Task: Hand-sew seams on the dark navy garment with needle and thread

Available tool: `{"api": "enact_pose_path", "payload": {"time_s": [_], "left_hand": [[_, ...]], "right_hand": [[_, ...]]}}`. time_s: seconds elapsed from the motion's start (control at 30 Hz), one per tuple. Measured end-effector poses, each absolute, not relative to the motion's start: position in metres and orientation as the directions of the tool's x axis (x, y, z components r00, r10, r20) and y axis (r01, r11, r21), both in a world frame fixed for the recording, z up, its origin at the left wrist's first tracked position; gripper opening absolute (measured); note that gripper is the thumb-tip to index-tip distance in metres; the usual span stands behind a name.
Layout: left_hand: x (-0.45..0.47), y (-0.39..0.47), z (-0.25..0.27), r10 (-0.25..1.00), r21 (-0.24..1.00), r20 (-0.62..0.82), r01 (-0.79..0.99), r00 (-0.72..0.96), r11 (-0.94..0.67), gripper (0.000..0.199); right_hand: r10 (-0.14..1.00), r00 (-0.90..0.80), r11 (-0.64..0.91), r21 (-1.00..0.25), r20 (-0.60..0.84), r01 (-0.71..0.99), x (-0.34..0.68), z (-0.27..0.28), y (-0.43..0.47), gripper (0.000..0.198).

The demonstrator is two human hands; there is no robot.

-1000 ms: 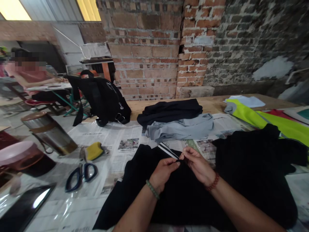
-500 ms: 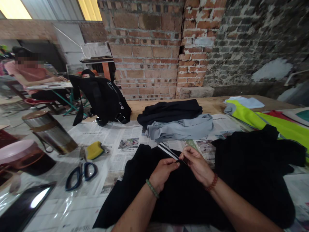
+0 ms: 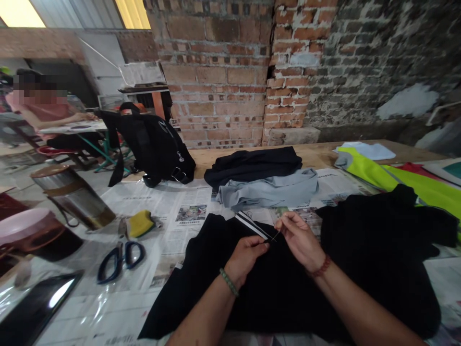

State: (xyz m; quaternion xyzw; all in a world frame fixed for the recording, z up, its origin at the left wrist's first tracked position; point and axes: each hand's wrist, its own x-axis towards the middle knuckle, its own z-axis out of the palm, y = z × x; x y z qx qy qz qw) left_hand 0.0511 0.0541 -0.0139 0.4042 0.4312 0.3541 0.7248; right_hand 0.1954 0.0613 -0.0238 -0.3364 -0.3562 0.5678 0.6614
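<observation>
A black garment (image 3: 266, 293) lies spread before me, with a black-and-white striped band (image 3: 251, 226) along its far edge. My left hand (image 3: 245, 259) pinches the garment by the band's near end, thumb on top. Just to the right, my right hand (image 3: 300, 242) is raised a little off the cloth, thumb and forefinger pressed together on a thin sewing needle (image 3: 276, 235). The needle slants down to the cloth beside my left thumb; whether its tip is in the fabric, I cannot tell.
On the left are blue-handled scissors (image 3: 120, 257), a yellow sponge (image 3: 140, 224), a steel flask (image 3: 77, 199), a lidded mug (image 3: 43, 235) and a phone (image 3: 39, 307). Folded grey cloth (image 3: 268, 190), a black backpack (image 3: 154, 149) and another black garment (image 3: 374, 264) lie around. A person (image 3: 46, 113) sits far left.
My right hand has drawn slightly up and away from my left, and the thin needle now shows between them. My left hand stays on the cloth.
</observation>
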Motion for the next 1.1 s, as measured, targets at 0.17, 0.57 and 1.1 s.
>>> {"api": "enact_pose_path", "payload": {"time_s": [0.17,0.57,1.1], "left_hand": [[0.050,0.056,-0.016,0.877,0.916,-0.296,-0.148,0.378,0.373,0.020],[0.036,0.055,-0.001,0.851,0.933,-0.270,-0.095,0.450,0.347,0.011],[0.006,0.061,0.018,0.750,0.943,-0.331,0.231,0.572,0.240,0.022]], "right_hand": [[0.996,0.054,0.094,-0.856,0.078,-0.508,0.194,-0.019,0.058,0.017],[0.925,-0.313,-0.371,-0.685,-0.214,-0.627,0.215,0.009,0.061,0.015],[0.991,-0.044,0.092,-0.887,0.125,-0.452,0.243,0.073,0.126,0.008]]}}
